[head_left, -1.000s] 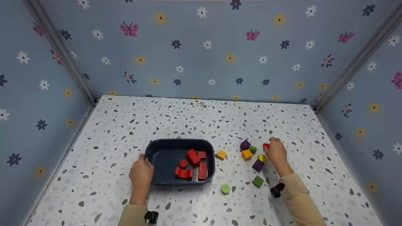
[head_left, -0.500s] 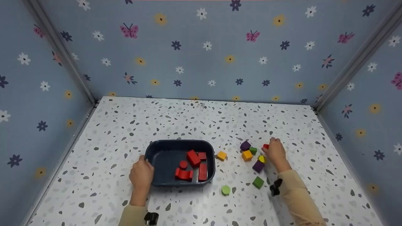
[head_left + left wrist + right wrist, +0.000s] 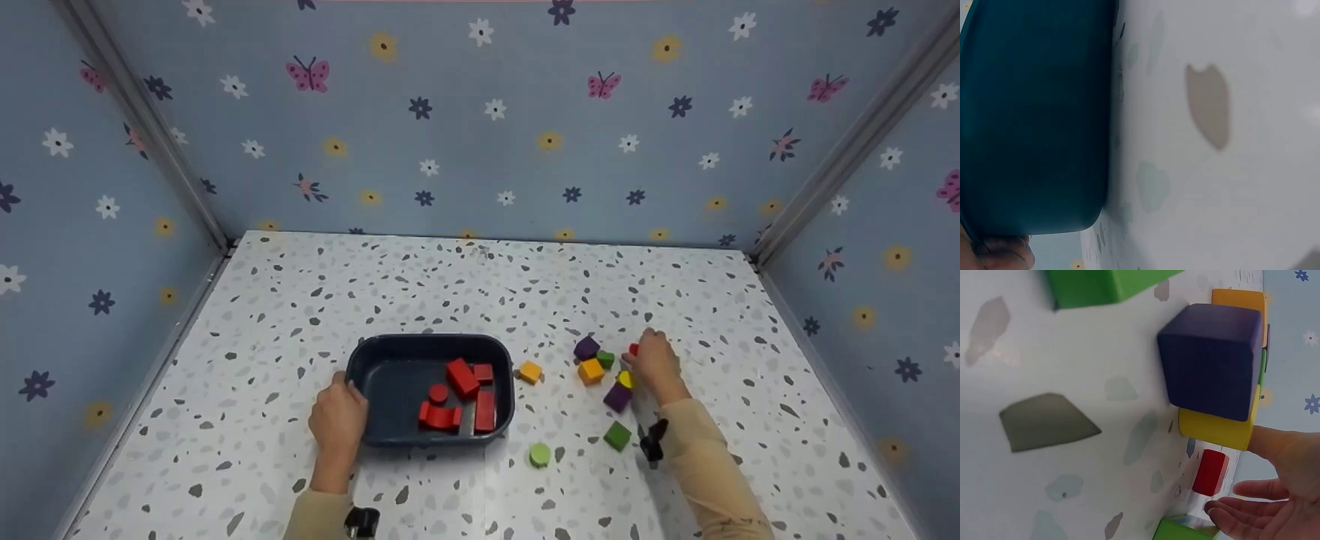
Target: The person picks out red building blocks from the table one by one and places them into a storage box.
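Observation:
A dark blue rectangular basin (image 3: pixel 394 390) stands on the speckled table with several red blocks (image 3: pixel 462 378) inside. My left hand (image 3: pixel 337 416) grips its left rim; in the left wrist view the curled fingers (image 3: pixel 1008 253) show at the basin's edge. My right hand (image 3: pixel 657 366) is low over the table at a loose red block (image 3: pixel 634 349). In the right wrist view this red block (image 3: pixel 1211 472) lies on the table beside the loosely spread fingers (image 3: pixel 1252 509). The thumb's tip is hidden behind a yellow block (image 3: pixel 1216 427).
Left of my right hand cluster purple (image 3: pixel 586 347), orange (image 3: pixel 590 371), green (image 3: pixel 605 360) and yellow (image 3: pixel 625 379) blocks. A green cube (image 3: pixel 617 436), a light green cylinder (image 3: pixel 539 454) and an orange cube (image 3: pixel 530 372) lie nearer the basin. Patterned walls (image 3: pixel 480 112) enclose the table.
My right hand and forearm have shifted slightly left, covering more of the loose red block in the head view. The left hand and basin have stayed in place.

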Action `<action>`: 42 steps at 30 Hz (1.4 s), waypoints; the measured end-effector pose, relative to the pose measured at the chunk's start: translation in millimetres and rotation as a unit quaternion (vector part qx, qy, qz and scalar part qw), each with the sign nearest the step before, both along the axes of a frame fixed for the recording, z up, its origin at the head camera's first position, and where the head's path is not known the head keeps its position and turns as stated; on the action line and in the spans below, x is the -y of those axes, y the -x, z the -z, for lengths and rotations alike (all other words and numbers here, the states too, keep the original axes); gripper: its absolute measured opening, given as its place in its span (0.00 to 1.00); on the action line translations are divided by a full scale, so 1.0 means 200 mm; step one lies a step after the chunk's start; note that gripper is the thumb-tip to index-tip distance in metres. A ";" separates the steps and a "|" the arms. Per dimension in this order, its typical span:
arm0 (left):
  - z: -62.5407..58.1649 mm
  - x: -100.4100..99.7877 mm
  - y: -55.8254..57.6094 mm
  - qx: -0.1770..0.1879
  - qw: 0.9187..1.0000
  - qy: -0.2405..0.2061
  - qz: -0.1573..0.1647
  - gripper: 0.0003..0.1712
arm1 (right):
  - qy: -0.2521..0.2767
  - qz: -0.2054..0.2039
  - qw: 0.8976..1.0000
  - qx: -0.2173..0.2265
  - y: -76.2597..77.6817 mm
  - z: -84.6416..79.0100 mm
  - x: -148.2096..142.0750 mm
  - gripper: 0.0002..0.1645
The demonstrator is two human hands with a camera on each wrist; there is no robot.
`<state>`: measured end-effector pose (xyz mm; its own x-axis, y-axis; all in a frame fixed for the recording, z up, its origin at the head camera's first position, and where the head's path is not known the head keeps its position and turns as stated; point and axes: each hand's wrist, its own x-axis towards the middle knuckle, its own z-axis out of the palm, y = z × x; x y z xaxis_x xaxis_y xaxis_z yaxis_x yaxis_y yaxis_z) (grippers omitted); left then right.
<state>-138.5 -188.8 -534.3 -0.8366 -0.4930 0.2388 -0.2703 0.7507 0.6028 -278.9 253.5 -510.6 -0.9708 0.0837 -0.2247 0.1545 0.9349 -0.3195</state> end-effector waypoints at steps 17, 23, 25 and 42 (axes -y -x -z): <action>0.00 0.00 0.00 -0.001 1.000 -0.004 0.001 0.10 | 0.000 0.005 1.000 0.012 0.04 0.04 0.00 0.17; 0.00 0.00 0.00 -0.006 1.000 -0.002 0.000 0.10 | -0.004 0.009 1.000 0.013 0.04 0.04 0.00 0.17; 0.00 0.00 0.00 -0.004 1.000 -0.001 0.000 0.10 | -0.002 0.014 1.000 0.010 0.03 0.04 0.01 0.16; 0.00 0.00 0.00 0.000 1.000 -0.004 0.000 0.11 | 0.001 0.032 0.999 -0.002 0.02 0.03 0.00 0.18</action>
